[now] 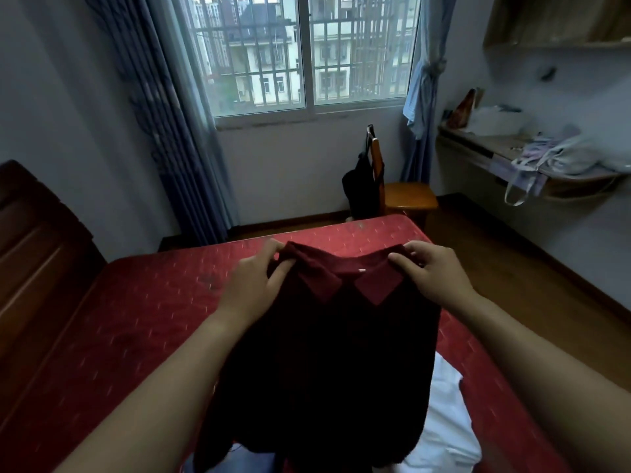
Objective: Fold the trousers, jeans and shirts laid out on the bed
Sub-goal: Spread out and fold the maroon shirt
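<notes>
Maroon polo shirt [324, 363] is hanging in the middle of the view, lifted off the red bed [136, 319] by its 2 shoulders, collar [341, 281] facing the camera and body drooping toward 6 o'clock. At 9 o'clock a dark wooden headboard [37, 240] is standing against the wall, and a blue-grey curtain [170, 131] is hanging at 11 o'clock beside the barred window [307, 52] at 12 o'clock. The left hand [254, 285] is holding the shoulder at 11 o'clock of the collar; its grip is closed, fingers curling over the top edge and thumb pressing the front. The right hand [433, 273] is holding the other shoulder at 1 o'clock, its grip also closed, thumb and fingers pinching the cloth beside the collar. Under the hem, blue cloth [239, 462] is showing at 6 o'clock and a white garment [447, 421] is lying on the bed at 5 o'clock. A wooden chair [406, 196] with something black draped on its back is standing at 1 o'clock beyond the bed, and a wall-mounted worktop [478, 150] is carrying pale bags [560, 155] at 2 o'clock.
</notes>
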{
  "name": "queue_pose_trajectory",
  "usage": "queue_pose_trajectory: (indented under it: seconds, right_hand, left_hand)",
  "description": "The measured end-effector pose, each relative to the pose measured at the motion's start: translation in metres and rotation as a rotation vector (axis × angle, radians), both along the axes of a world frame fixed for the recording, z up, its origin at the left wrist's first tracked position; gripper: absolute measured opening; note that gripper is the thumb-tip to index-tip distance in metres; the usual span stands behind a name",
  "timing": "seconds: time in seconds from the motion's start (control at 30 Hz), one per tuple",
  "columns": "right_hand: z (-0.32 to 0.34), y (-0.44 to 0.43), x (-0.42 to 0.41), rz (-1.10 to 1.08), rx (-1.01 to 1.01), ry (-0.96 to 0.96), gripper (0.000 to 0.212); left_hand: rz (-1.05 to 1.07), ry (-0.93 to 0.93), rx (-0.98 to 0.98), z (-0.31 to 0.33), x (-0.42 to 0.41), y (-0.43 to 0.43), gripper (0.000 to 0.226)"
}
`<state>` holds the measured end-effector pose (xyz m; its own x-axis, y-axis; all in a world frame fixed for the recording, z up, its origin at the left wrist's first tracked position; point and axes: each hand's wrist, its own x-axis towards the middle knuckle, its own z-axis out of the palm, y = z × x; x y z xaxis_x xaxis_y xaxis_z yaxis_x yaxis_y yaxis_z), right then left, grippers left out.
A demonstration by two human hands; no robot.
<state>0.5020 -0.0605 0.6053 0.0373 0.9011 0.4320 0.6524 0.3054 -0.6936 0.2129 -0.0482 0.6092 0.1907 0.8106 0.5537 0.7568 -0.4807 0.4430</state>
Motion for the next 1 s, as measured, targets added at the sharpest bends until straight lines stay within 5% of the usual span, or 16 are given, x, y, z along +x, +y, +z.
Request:
queue_pose_trajectory:
  seconds: [0.13, 0.33, 0.57, 0.67, 0.77, 1.0]
  right_hand:
    - [0.019, -0.001, 0.002, -0.087, 0.083, 0.058, 0.009]
    - [0.029, -0.009, -0.023, -0.172, -0.048, 0.09, 0.013]
    - [0.056, -0.014, -0.064, 0.337, -0.232, 0.363, 0.029]
    - [0.057, -0.01, -0.051, 0.217, -0.047, 0.385, 0.031]
    - [0.071, 0.006, -0.039, 0.056, 0.157, 0.198, 0.029]
    - [0.132, 0.033, -0.053, 0.368, 0.155, 0.349, 0.044]
  left_hand:
    - [0.037, -0.093, 0.045, 0.001, 0.007, -0.002, 0.012]
    - [0.108, -0.235, -0.094, -0.002, 0.041, -0.008, 0.007]
    - [-0.301, -0.573, -0.332, 0.021, 0.08, 0.004, 0.028]
    - [-0.359, -0.572, -0.247, 0.027, 0.078, 0.011, 0.017]
    - [-0.477, -0.503, -0.167, 0.056, 0.076, 0.019, 0.019]
    - [-0.597, -0.516, -0.121, 0.137, 0.071, 0.041, 0.019]
